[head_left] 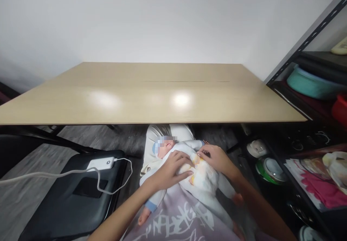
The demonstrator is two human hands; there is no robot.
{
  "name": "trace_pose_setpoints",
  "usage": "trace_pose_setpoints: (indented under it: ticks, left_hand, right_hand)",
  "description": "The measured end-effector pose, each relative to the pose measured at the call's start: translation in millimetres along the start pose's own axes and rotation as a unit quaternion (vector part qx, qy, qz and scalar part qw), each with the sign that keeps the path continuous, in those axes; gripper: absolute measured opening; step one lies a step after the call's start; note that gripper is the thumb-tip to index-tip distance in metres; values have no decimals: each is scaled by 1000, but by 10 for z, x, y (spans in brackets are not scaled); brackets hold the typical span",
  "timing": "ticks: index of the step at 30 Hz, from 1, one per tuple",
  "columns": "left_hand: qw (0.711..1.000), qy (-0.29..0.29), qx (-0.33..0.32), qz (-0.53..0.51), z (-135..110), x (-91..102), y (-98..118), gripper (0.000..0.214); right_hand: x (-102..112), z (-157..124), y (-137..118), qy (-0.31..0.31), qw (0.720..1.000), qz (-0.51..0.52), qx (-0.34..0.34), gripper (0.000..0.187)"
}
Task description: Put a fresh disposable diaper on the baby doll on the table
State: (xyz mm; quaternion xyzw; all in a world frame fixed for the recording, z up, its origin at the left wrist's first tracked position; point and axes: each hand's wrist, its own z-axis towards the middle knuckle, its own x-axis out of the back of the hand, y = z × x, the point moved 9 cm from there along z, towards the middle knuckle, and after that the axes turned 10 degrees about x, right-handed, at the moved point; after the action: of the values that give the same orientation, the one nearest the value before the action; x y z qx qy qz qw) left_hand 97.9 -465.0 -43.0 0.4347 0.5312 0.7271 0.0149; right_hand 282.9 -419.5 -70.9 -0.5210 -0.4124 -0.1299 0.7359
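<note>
Across my lap lies what looks like a baby doll [159, 176] in a white top with blue cuffs, its head to the left and blurred out. A white diaper [207, 177] with yellow and orange print is around its middle. My left hand [173, 168] rests over its belly, fingers stretched out and thumb apart at the diaper's near side. At the diaper's upper edge, my right hand [214, 157] has thumb and fingers brought together on the material. The fingertips partly hide what they pinch.
A wooden table [151, 100] stands in front of my knees. To the left, a black padded seat [81, 212] carries a white power bank [101, 164] with a cable and a dark flat object [88, 187]. Shelving on the right holds a teal basin [311, 83] and pink cloth [321, 190].
</note>
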Motion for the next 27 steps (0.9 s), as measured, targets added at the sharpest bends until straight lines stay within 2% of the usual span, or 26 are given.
trace_pose_setpoints:
  ticks: [4, 6, 9, 11, 13, 14, 16, 19, 20, 21, 23, 24, 25, 27]
  left_hand:
    - [998, 25, 14, -51, -22, -8, -27, 19]
    - [997, 26, 14, -67, -51, 63, 22, 17]
    - [996, -9, 27, -87, -155, 224, 74, 13]
    - [990, -64, 57, -115, -272, 305, 47, 12]
    - [977, -135, 87, -143, -398, 316, 4, 12]
    - [971, -164, 99, -145, -441, 306, -19, 14]
    - [973, -166, 114, -111, -410, 306, -64, 21]
    - [993, -84, 77, 6, 0, 253, 22, 30]
    - [995, -75, 46, 50, 211, 136, 113, 33]
    - [991, -98, 10, 92, 436, -71, 216, 42]
    - [961, -214, -25, 172, 861, -665, 339, 67]
    - [936, -281, -24, 210, 1029, -970, 355, 67]
    - [911, -333, -17, 241, 1167, -1224, 358, 56]
    - [909, -339, -2, 242, 1415, -1467, 415, 37]
  right_hand:
    - [110, 24, 220, 36, 999, -23, -22, 30]
    - [147, 57, 173, 38, 999, -18, -6, 30]
    - [12, 102, -214, -50, 995, 41, 73, 41]
    - [-92, 74, -551, -122, 982, 68, 128, 45]
    - [-78, 16, -773, -147, 976, 59, 151, 36]
    - [-33, -26, -817, -149, 977, 52, 146, 31]
    - [88, -159, -765, -156, 981, 53, 101, 37]
    - [207, -488, -476, -194, 978, 70, -6, 50]
    - [200, -613, -377, -213, 974, 72, -36, 51]
    - [166, -732, -295, -232, 969, 70, -58, 51]
    - [47, -929, -172, -252, 962, 52, -94, 49]
    - [-28, -1007, -129, -252, 961, 38, -109, 45]
    - [-106, -1075, -99, -247, 961, 24, -122, 41]
    - [-274, -1210, -58, -229, 963, 21, -141, 34]
